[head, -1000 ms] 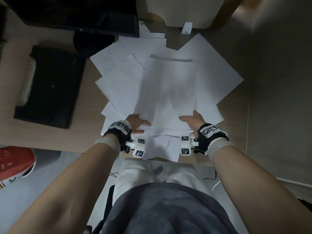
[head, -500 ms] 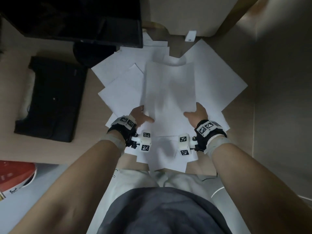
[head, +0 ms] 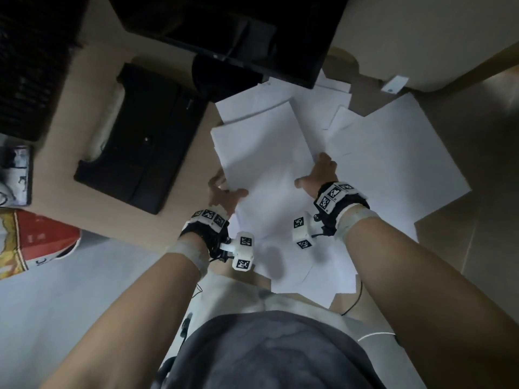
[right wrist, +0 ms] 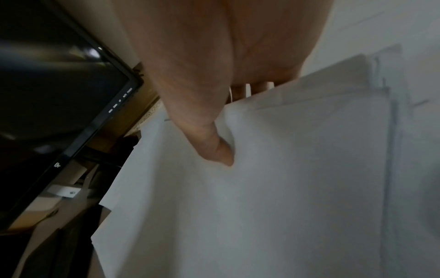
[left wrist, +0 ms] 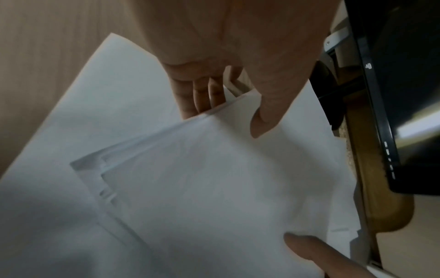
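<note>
A stack of white paper sheets is held up off the desk between both hands, tilted to the left. My left hand grips its left edge, thumb on top and fingers underneath. My right hand grips the right edge the same way, thumb pressed into the top sheet. More loose white sheets lie spread over the wooden desk below and to the right.
A black monitor stands at the back of the desk, close to the stack's far end. A black case lies to the left. A small white tag sits at the back right. A red object is on the floor at left.
Both hands have lifted the gathered stack off the desk and swung it up and to the left. The head view has shifted, so the monitor and black case show more.
</note>
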`<state>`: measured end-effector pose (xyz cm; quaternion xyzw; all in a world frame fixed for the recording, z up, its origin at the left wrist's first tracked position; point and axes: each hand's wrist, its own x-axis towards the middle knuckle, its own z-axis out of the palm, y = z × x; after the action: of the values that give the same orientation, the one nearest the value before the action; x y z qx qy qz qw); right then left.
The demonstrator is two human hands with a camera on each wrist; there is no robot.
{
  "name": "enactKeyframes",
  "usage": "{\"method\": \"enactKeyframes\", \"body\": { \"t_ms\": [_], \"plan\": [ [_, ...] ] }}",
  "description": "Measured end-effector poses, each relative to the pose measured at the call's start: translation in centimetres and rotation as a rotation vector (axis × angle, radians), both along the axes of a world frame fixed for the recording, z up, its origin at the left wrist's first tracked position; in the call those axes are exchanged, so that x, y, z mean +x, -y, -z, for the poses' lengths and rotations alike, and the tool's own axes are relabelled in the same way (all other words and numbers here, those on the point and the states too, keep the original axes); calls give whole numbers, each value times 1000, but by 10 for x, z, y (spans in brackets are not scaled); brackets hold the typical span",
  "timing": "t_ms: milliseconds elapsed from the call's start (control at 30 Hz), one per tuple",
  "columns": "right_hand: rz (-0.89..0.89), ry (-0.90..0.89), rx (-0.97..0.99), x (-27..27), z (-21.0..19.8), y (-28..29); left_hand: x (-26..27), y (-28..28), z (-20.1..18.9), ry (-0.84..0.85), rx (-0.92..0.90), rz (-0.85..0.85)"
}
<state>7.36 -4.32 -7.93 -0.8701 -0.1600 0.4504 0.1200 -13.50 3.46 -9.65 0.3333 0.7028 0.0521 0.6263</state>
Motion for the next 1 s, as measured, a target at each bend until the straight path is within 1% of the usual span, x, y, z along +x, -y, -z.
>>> {"method": "enactKeyframes", "body": {
  "t_ms": [33,133,233,300,433,500,567,667,733,800,867,900,1000],
  "plan": [
    [16,-20,-23,0,1,-4,-1,-5,5,4,-2,-16],
    [54,-47,-61,-2,5,-16,0,-18,4,-43,-69,39],
    [-28,-35,-175,-5,3,-22,4,-27,-4,-36,-138,56],
    [-26,-55,-172,-7,4,-23,6,-32,-6,-56,-166,53],
    [58,-153,26,-8,10,-17,6,-34,2,-176,-58,97],
    [80,-190,118,-10,6,-13,4,-35,-1,-183,-23,89],
    [103,-226,201,-10,-1,-10,4,-36,-11,-175,-26,57],
    [127,-192,290,-8,-12,-3,3,-37,-19,-139,-23,-1],
    [140,-174,323,-5,-19,4,2,-31,-21,-84,-11,-15],
    [130,-157,365,-3,-24,13,0,-19,-20,4,6,25],
    [87,-140,419,-1,-31,21,-4,-4,-23,39,44,80],
    [66,-130,447,-1,-36,25,-8,3,-24,48,67,72],
    [40,-148,519,-10,-45,31,-22,25,-31,57,70,-65]
  ]
}}
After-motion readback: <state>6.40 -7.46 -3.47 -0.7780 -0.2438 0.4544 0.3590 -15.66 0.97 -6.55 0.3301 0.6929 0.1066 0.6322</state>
